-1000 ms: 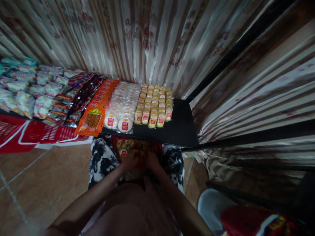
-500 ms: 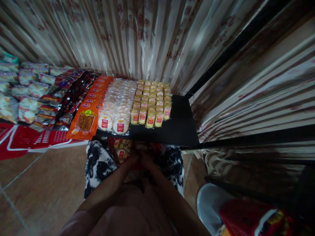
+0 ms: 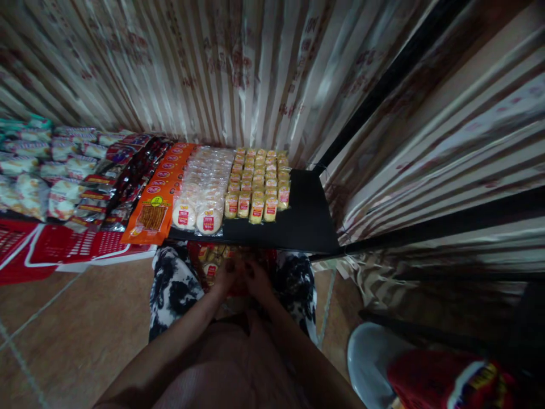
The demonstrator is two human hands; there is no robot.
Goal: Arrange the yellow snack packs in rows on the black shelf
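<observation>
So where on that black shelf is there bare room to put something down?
The black shelf is bare right of the yellow packets and along its front edge. Leftward it is packed: round white packets, then orange packets.

Red bag (image 3: 213, 262) of small yellow snack packs, open on lap betw. knees, just under shelf edge; contents dim, prob. same as shelf stock.

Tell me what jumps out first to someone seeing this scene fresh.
The neat rows of small yellow snack packs on the black shelf catch the eye first, with round white cakes and orange packets to their left. Below the shelf edge, the left hand and right hand meet over a red bag of snacks in the lap.
</observation>
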